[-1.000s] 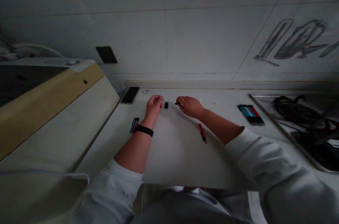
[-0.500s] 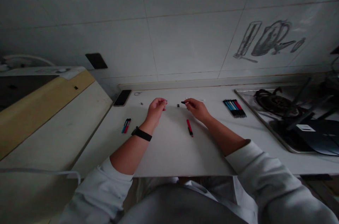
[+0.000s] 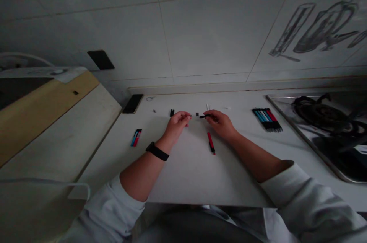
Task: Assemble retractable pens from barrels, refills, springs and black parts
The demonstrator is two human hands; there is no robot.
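Note:
My left hand [image 3: 177, 122] is closed in a pinch on something tiny at its fingertips, too small to make out; a bit of pink shows under the fingers. Facing it across a narrow gap, my right hand [image 3: 222, 122] grips a black pen part [image 3: 203, 116] that points left. Between them lies a small black piece [image 3: 197, 114]. A red and black pen [image 3: 211, 143] rests nearer to me. Just beyond my right hand are several thin white sticks [image 3: 208, 107], and two short black parts [image 3: 172, 113] lie beyond my left hand.
Pen bodies in blue and red [image 3: 136, 137] lie at the left. A row of several pens [image 3: 267, 119] is at the right, beside the gas stove [image 3: 315, 120]. A phone [image 3: 132, 104] and a thin ring [image 3: 150, 98] are at the back left of the white counter [image 3: 183, 178].
My hands have come closer together, each still pinching. The view has shifted, so the two black parts and the white sticks show more clearly now.

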